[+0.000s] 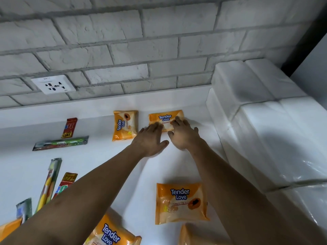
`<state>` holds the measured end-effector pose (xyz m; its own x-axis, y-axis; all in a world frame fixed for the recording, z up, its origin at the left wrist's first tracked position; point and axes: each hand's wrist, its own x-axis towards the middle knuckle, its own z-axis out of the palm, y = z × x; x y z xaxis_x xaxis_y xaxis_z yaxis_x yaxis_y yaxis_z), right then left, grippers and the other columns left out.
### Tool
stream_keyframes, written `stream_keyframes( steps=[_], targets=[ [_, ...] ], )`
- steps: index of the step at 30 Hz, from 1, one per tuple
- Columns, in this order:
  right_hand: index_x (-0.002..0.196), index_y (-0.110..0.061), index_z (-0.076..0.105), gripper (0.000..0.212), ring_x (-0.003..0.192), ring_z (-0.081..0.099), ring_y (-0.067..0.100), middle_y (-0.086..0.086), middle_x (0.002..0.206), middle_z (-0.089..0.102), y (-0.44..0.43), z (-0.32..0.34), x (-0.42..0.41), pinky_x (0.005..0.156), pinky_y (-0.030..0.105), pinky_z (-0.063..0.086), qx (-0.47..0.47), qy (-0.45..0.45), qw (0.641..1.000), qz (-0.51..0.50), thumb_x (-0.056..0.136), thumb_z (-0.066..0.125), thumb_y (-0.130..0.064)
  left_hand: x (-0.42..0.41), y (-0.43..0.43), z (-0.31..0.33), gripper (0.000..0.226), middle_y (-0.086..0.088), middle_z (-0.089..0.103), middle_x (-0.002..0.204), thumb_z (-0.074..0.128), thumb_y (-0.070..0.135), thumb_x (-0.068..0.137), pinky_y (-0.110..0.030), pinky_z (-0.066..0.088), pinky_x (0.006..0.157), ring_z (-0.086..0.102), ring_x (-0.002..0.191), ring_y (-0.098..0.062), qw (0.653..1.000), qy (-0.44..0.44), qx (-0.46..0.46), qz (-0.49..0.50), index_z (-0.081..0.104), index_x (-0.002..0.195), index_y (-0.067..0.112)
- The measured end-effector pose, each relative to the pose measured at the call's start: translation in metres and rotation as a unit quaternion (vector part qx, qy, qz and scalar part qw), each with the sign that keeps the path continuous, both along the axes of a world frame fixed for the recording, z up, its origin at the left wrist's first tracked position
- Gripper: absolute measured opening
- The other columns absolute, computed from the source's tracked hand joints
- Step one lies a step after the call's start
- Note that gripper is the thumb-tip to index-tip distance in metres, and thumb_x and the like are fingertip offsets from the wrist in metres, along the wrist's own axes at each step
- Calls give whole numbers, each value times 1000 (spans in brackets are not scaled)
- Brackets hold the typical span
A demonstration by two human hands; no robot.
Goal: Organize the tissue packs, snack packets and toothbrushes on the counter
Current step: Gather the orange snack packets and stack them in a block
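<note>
I have both hands on the far tissue pack (165,118), which lies flat on the white surface (177,165) close to the brick wall (159,50), its label reading across. My left hand (150,139) lies flat, straight fingers touching the pack's near left corner. My right hand (184,137) rests spread over its near right part, fingers only slightly bent. Neither hand wraps the pack, so both are wide, pressing rather than gripping. Just to its left, not touching it, a second tissue pack (125,125) lies turned a quarter round. I judge these packs to be light, soft and squashy, and their glossy film should slide easily on this smooth surface, so nudging with flat fingers suits squaring one up. To lift one I would pinch across the body from both long edges, not by the crimped ends, which would likely crumple. A near tissue pack (181,203) waits on the right. On the far left lie a green toothbrush (61,143) and a red snack packet (69,127), and a yellow toothbrush (48,183) lies near left. Those look thin and stiffer, and I would take them at mid-length. White wrapped bundles (265,121) fill the right side.
</note>
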<state>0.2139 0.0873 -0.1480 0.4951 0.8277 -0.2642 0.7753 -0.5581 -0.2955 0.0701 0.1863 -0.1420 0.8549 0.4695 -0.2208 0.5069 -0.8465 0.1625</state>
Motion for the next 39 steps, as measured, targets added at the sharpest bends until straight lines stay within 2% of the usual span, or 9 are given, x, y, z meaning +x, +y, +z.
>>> stream_keyframes(
  steps=[4, 19, 24, 28, 30, 35, 39],
  targets=[
    [160, -22, 23, 60, 156, 9, 25, -6, 171, 4, 6, 2, 5, 116, 68, 20, -7, 6, 1000, 4, 106, 35, -45, 5, 5, 1, 79, -10, 14, 173, 42, 57, 104, -45, 17, 126, 15, 159, -25, 1000, 7, 0, 0, 17, 165, 12],
    [162, -19, 14, 66, 158, 4, 32, -2, 172, -3, 16, -1, 17, 118, 72, 14, -13, -3, 1000, 26, 107, 35, -47, 17, 20, -2, 81, -7, 13, 174, 40, 62, 103, -48, 18, 126, 14, 160, -25, 1000, 13, -8, 6, 15, 166, 17],
    [163, -20, 11, 68, 158, 1, 32, -2, 172, -5, 15, 0, 16, 119, 72, 13, -13, 0, 999, 29, 106, 35, -48, 16, 20, -4, 81, -5, 9, 174, 37, 65, 102, -56, 14, 127, 13, 160, -27, 1000, 22, -7, 13, 12, 166, 22],
    [164, -19, 8, 69, 159, -3, 30, -3, 172, -11, 13, 0, 13, 122, 67, 11, 14, 4, 1000, 9, 107, 39, -42, 4, 16, -12, 76, -8, 5, 175, 31, 57, 106, -55, 7, 129, 4, 161, -27, 998, -32, -3, 48, 7, 167, 18],
    [164, -16, 8, 69, 159, -3, 29, -2, 172, -10, 14, -3, 9, 123, 64, 13, 41, -7, 999, 0, 107, 40, -38, -6, 14, -15, 73, -12, 11, 174, 29, 53, 107, -53, 11, 129, 8, 161, -30, 994, -78, 16, 76, 12, 166, 15],
    [162, -15, 19, 66, 158, 8, 30, 1, 172, 7, 32, -6, -21, 121, 62, 21, 95, -25, 995, 30, 103, 45, -31, -40, 26, -16, 66, -27, 35, 161, 38, 42, 99, -60, 32, 120, 35, 148, -47, 979, -126, 91, 135, 46, 153, 5],
    [161, -15, 23, 62, 158, 7, 29, 0, 172, 7, 53, -2, -55, 122, 61, 19, 110, -30, 989, 92, 103, 44, -25, -67, 42, -9, 57, -26, 45, 155, 48, 36, 98, -55, 41, 112, 45, 140, -47, 974, -118, 90, 173, 53, 148, 9]
  ],
)
